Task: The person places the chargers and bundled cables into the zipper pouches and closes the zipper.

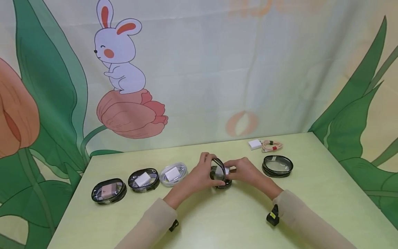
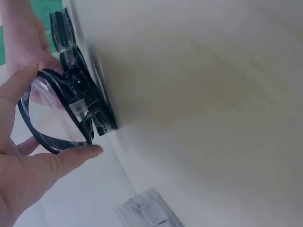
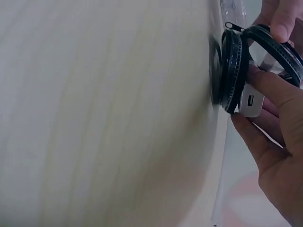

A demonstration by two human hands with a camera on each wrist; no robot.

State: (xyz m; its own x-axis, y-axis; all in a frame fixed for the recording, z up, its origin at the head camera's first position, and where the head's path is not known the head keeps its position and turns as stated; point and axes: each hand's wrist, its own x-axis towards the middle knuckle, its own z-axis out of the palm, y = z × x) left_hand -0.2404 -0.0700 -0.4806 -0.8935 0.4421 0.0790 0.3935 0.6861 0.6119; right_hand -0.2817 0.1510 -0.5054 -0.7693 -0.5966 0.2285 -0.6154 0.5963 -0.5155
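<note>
A small round clear zip case with black edging (image 3: 233, 71) stands on the table between both hands, its lid raised. My left hand (image 1: 202, 174) grips that lid between thumb and fingers. In the right wrist view, a white USB charger plug (image 3: 251, 100) is at the opening of the case, pinched by my right hand (image 1: 245, 171). One end of the plug, with its port, faces outward. What lies deeper inside the case is hidden by the hands and the lid.
Left of the hands stand two black-edged cases (image 1: 109, 191) and a white-edged case (image 1: 173, 174), each with a charger inside. At the right are another black-edged case (image 1: 277, 165), a white charger (image 1: 255, 144) and a pink coiled cable (image 1: 271, 146). A printed curtain (image 1: 199, 86) hangs behind.
</note>
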